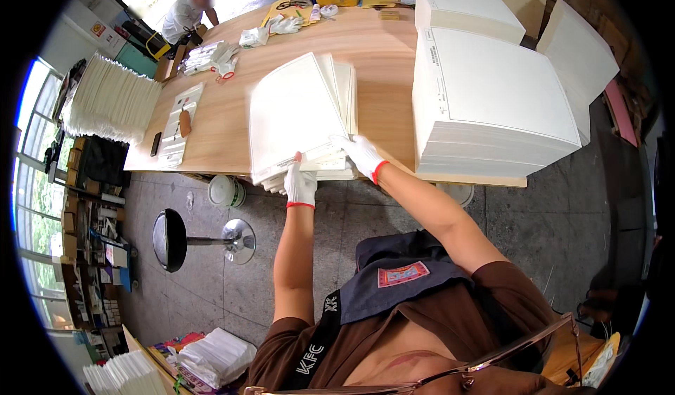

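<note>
left hand: closed on white sheets, thumb on top
right hand: half-curled at the sheets' edge, hold unclear
tall paper stack: right of right hand

Sheets on table, stack to right

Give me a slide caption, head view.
Gloved left hand and right hand at white sheets on a wooden table, beside a tall white stack.
</note>
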